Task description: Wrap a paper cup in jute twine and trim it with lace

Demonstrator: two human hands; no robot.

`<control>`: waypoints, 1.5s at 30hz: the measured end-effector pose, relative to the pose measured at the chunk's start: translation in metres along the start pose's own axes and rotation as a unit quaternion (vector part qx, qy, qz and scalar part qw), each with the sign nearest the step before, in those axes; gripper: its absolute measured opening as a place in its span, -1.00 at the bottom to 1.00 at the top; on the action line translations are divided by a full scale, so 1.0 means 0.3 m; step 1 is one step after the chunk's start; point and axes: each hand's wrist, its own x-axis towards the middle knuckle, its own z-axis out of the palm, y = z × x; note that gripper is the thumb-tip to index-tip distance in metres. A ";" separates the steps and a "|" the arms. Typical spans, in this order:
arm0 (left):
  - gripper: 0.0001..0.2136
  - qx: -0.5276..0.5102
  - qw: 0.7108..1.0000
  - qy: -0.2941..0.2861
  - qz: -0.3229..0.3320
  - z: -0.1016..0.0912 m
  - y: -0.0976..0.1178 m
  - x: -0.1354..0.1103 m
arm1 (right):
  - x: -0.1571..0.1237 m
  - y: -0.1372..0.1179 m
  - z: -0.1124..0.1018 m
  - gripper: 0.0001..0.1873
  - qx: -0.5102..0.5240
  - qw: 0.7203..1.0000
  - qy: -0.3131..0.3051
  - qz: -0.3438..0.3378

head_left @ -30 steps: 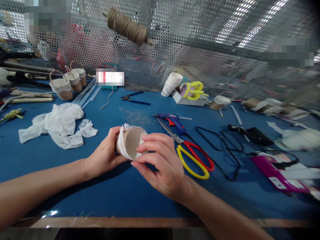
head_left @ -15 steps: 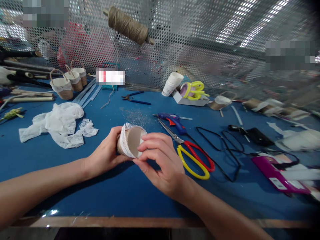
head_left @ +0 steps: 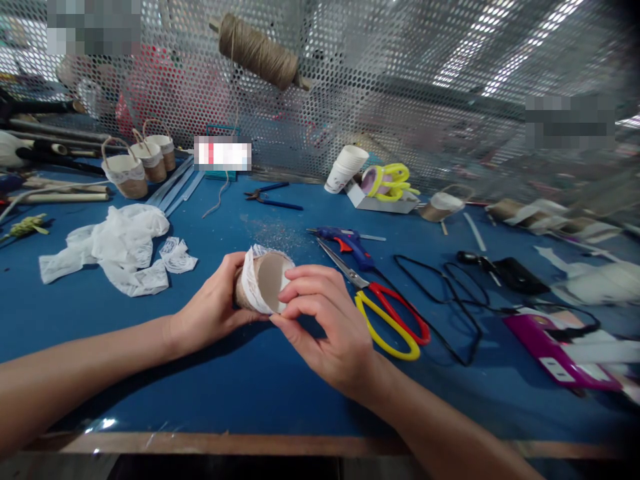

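A small paper cup wrapped in brown twine [head_left: 243, 291] lies tilted between my hands, its white mouth turned toward my right side. White lace trim [head_left: 254, 283] runs around its rim. My left hand [head_left: 220, 293] is closed around the cup's base and side. At the mouth, my right hand [head_left: 327, 317] pinches the rim and lace edge, thumb below and fingers at the opening. Beyond the right hand lie scissors [head_left: 387, 320] with one red and one yellow handle, and a blue glue gun [head_left: 345, 241]. A heap of white lace [head_left: 120, 247] rests to the left.
Small twine baskets [head_left: 127, 180] stand at the back left near clear glue sticks [head_left: 173, 183]. Pliers [head_left: 274, 197], stacked paper cups [head_left: 345, 170] and a white box [head_left: 383, 200] sit along the back. A black cable [head_left: 450, 300] and a purple device [head_left: 557, 350] occupy the right.
The cup's mouth has shifted very slightly, and the lace lies a little closer along its rim. Both hands keep nearly the same hold.
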 end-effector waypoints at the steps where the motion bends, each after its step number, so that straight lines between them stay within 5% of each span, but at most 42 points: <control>1: -0.46 -0.006 1.000 -0.002 -0.009 -0.001 0.001 0.001 | -0.001 0.002 0.000 -0.84 0.002 1.000 -0.002 0.001; 13: -0.44 -0.141 0.981 -0.037 -0.126 0.005 0.012 0.010 | -0.003 0.034 -0.005 -0.81 -0.014 0.999 0.019 0.025; 45: -0.44 -0.105 0.988 -0.049 -0.106 0.002 0.004 0.009 | -0.005 0.031 -0.004 -0.85 0.004 0.997 -0.034 0.062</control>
